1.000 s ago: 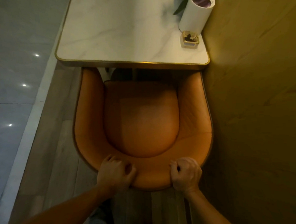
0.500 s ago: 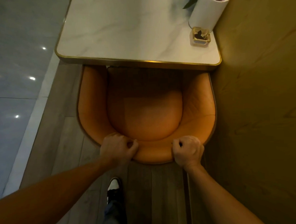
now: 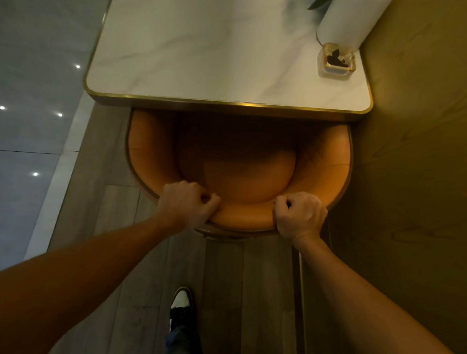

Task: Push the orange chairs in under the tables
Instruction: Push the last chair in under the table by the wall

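Note:
An orange tub chair (image 3: 243,181) stands in front of me, its front half hidden under a white marble table with a gold rim (image 3: 223,100). Only the curved backrest and the rear of the seat cushion show. My left hand (image 3: 186,203) is closed over the left part of the backrest's top edge. My right hand (image 3: 299,216) grips the same edge further right. Both arms are stretched out forward.
A yellowish wall (image 3: 421,167) runs close along the chair's right side. On the table's far right corner stand a white cylinder (image 3: 351,16) and a small glass ashtray (image 3: 336,60). Grey glossy tiles (image 3: 21,120) lie left of the wood floor. My shoe (image 3: 181,304) is below.
The chair has slid forward under the table with both hands on its backrest; more of the seat is now hidden beneath the tabletop. I have stepped forward with it.

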